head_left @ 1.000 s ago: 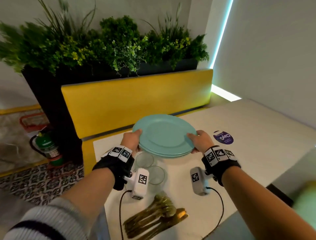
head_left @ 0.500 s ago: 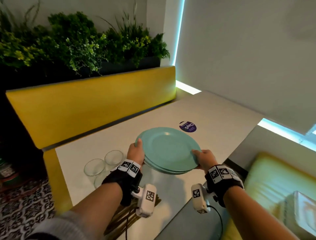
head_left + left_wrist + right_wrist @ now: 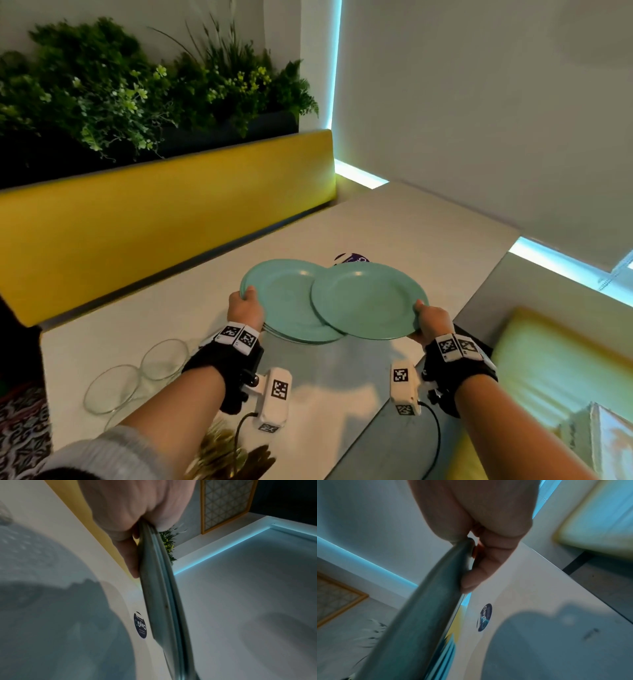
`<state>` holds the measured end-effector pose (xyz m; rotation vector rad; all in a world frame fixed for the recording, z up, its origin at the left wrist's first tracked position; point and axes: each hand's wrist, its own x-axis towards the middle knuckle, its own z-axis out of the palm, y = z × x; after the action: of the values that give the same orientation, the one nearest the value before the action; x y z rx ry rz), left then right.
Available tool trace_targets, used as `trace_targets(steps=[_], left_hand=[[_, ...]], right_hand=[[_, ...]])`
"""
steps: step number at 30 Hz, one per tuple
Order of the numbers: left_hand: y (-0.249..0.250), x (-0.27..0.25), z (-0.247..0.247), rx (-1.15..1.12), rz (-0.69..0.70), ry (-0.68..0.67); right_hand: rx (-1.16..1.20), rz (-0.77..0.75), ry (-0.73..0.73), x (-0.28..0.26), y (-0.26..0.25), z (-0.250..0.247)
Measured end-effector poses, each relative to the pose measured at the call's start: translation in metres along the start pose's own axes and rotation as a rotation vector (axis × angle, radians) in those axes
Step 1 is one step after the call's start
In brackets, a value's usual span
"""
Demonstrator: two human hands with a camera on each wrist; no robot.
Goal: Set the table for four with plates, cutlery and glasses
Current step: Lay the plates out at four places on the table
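Observation:
My left hand (image 3: 246,305) grips the left rim of a stack of teal plates (image 3: 281,301) held above the white table (image 3: 411,226); the left wrist view shows the stack (image 3: 159,588) edge-on, pinched between thumb and fingers. My right hand (image 3: 430,317) pinches the right rim of the top teal plate (image 3: 368,299), which sits slid to the right and overlaps the stack. The right wrist view shows that plate's rim (image 3: 426,608) between thumb and fingers. Clear glasses (image 3: 137,373) stand at the table's near left. Gold cutlery (image 3: 226,455) lies at the near edge, partly hidden by my left arm.
A round dark sticker (image 3: 352,258) lies on the table just beyond the plates. A yellow bench back (image 3: 154,212) runs along the far side, with a planter of greenery (image 3: 137,92) behind. A second yellow seat (image 3: 555,363) is at the right, beside the wall.
The view swung right along the table. The plates moved right and farther from the glasses, and my right hand has slid the top plate sideways off the stack.

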<state>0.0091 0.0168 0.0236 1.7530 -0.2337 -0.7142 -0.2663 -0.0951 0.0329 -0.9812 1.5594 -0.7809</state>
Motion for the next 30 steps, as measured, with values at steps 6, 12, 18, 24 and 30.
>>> trace_targets(steps=[6, 12, 18, 24, 30], left_hand=[[0.008, 0.048, 0.039, 0.050, -0.028, 0.140], [0.007, 0.079, 0.068, 0.057, -0.043, 0.199], [0.003, 0.090, 0.089, 0.067, -0.044, 0.200], [0.000, 0.093, 0.108, 0.072, -0.063, 0.179], [-0.001, 0.095, 0.119, 0.036, -0.069, 0.149]], right_hand=[[0.096, 0.078, 0.115, 0.079, 0.006, -0.031], [0.070, 0.234, 0.273, 0.118, 0.017, -0.037], [0.100, 0.302, 0.280, 0.147, 0.028, -0.033], [0.197, 0.316, 0.298, 0.171, 0.040, -0.030], [0.190, 0.344, 0.292, 0.188, 0.041, -0.035]])
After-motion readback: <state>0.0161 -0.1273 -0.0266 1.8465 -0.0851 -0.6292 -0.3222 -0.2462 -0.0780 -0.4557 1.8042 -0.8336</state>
